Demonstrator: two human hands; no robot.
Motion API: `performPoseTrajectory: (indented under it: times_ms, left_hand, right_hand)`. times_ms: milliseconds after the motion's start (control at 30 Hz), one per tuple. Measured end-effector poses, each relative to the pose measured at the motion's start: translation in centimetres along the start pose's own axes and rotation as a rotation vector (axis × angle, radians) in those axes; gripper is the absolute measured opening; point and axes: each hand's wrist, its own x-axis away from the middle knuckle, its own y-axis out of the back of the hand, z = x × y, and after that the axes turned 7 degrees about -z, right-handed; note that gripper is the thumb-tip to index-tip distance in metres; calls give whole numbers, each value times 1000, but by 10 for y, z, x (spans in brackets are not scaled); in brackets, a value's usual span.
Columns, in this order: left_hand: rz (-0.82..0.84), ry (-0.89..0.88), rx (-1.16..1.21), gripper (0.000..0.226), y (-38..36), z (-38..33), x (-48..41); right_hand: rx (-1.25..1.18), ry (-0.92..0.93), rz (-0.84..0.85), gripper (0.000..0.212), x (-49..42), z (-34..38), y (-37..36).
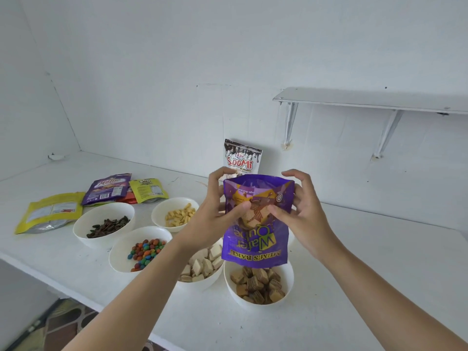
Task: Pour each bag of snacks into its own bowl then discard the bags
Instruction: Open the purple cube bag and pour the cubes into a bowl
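The left hand (222,207) and the right hand (302,211) both grip the purple bag (255,240), one on each side. Each thumb presses on the near face and the fingers curl round the upper edges. The bag is held upside down in the air, so its print reads inverted and its mouth points down. It hangs right over the front bowl (290,272), which holds brown wafer cubes.

Just left of that bowl, and touching it, is a second bowl (195,285) of pale wafer pieces, partly hidden by the left forearm. Further left are a bowl of coloured sweets (121,252), a bowl of dark seeds (101,214) and, behind them, a bowl of small yellow pieces (164,209).

All of them stand on the white table (354,274). Behind the hands a Soomi bag (241,158) stands upright against the wall. At the far left a yellow bag (50,211), another purple packet (107,188) and a small yellow packet (148,190) lie flat. A white shelf (367,100) is fixed to the wall on the right.
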Motion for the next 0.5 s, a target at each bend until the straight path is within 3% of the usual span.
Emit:
performPoseTrajectory:
  times_ms: [133, 233, 333, 500]
  left_hand:
    - [13, 6, -55, 25, -1, 2, -3]
    - [-35, 34, -104, 20, 3, 5, -6]
    - [-29, 27, -148, 17, 9, 5, -11]
    - [-8, -104, -222, 17, 9, -5, -17]
  right_hand:
    - [77, 37, 23, 38, -1, 0, 1]
    - [219, 39, 50, 26, -3, -5, 7]
    - [354, 60, 79, 30, -4, -6, 13]
    - [339, 117, 150, 29, -9, -2, 16]
